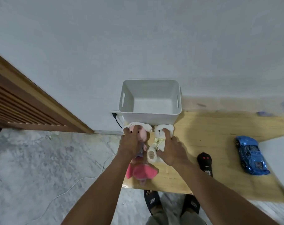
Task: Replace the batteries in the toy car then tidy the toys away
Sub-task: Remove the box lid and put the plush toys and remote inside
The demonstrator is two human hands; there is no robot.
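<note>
Both hands down on two soft toys, centre frame.
Left hand gripped pink doll, right hand white bear; could have snagged, tipping empty bin above.

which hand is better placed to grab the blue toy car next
Right. The right hand is on the white plush, nearer the blue toy car at the table's right. The left hand lies on the pink plush, farther away.

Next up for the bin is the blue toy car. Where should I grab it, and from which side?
Grip the blue toy car across its narrow middle, coming down from above with the right hand. It lies flat on its wheels on the wooden table, long axis running away from you, both flanks open; the black remote sits clear to its left.
</note>
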